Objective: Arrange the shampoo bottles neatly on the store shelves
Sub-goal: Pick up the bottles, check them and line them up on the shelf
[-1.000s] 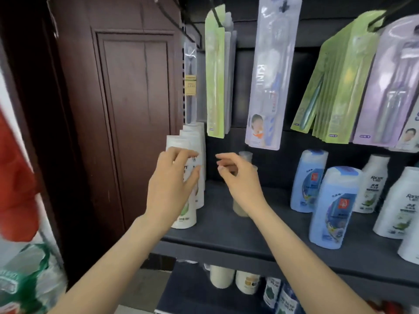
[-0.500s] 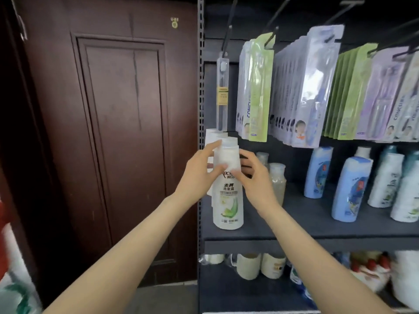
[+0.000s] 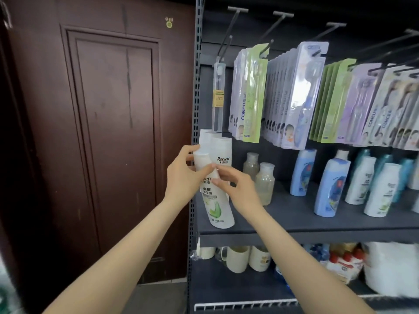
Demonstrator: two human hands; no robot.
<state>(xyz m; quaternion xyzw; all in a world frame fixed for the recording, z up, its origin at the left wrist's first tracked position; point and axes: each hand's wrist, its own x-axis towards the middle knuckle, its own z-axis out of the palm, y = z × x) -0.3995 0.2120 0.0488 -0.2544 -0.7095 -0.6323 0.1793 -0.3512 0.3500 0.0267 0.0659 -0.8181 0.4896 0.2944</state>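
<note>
Up at the left end of the dark shelf [image 3: 294,225], we've got both hands on the front white shampoo bottle [image 3: 218,205], which leans with its cap toward the upright post. Our left hand [image 3: 183,177] wraps around the neck just under the cap, thumb across the front, and our right hand [image 3: 235,189] pinches the body lightly with the fingertips. Its base sits right near the shelf's front edge, with more white bottles [image 3: 221,148] lined up behind it.

Honestly the trick here looks like standing it straight first, then sliding it back so it touches the one behind, label facing out. Keep the base flat on the shelf while pushing, since a tall narrow bottle probably tips easily and could knock the row.

Rest of the shelf: two clear bottles [image 3: 264,182] just beside ours, then blue bottles [image 3: 331,186] and more white ones further right, spaced unevenly. Toothbrush packs [image 3: 292,96] hang on hooks above. Mugs [image 3: 235,257] and other stock sit on the shelf below. A dark brown wooden door [image 3: 108,132] fills the wall to the left of the rack.
</note>
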